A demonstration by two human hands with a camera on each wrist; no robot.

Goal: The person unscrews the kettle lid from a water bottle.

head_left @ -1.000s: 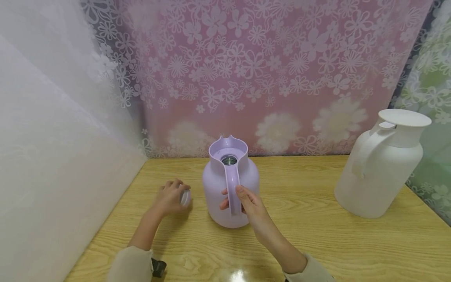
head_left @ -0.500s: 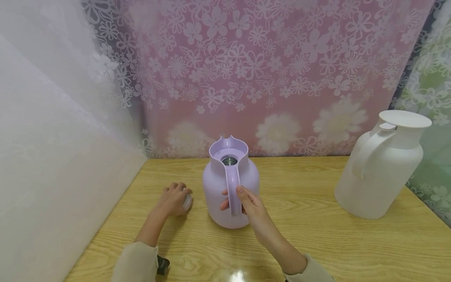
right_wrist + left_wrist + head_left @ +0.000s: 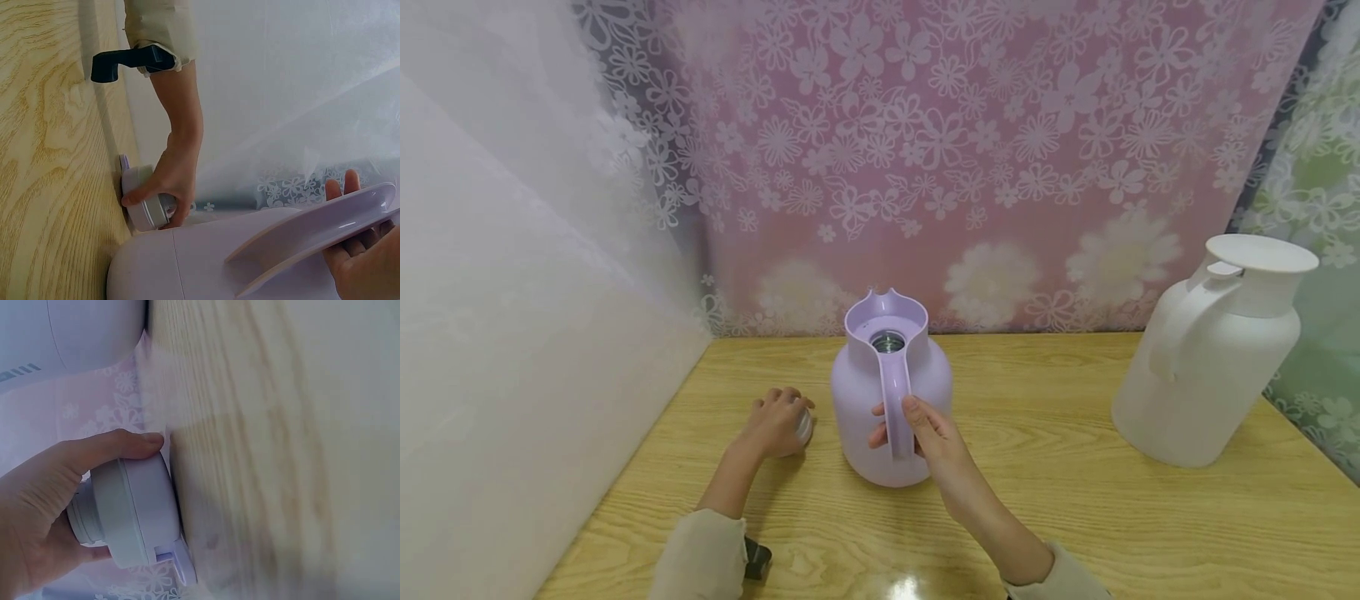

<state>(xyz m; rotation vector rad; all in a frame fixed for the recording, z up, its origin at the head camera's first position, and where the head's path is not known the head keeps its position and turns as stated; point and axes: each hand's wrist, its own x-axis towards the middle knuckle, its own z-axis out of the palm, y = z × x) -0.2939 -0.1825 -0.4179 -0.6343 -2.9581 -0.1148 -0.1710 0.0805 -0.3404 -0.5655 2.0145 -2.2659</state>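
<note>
A lavender vacuum jug (image 3: pixel 857 392) stands upright on the wooden table, its top uncovered and its round mouth showing. My right hand (image 3: pixel 949 462) grips the jug's handle (image 3: pixel 894 387), fingers round it and thumb along its side. To the left of the jug, my left hand (image 3: pixel 773 425) holds the jug's lid (image 3: pixel 147 509) between thumb and fingers. The lid is upside down: its lavender top with a small tab (image 3: pixel 184 565) faces the table, and its narrower plug (image 3: pixel 84 509) points up into the palm. Whether it touches the wood I cannot tell.
A taller white jug (image 3: pixel 1213 375) with its lid on stands at the right of the wooden table (image 3: pixel 1037 492). A pale sheet (image 3: pixel 535 333) walls off the left side. A pink flowered curtain (image 3: pixel 970 167) hangs behind the table's back edge.
My left hand has shifted slightly to the right with the lid, closer to the lavender jug. The right hand and both jugs look unmoved.
</note>
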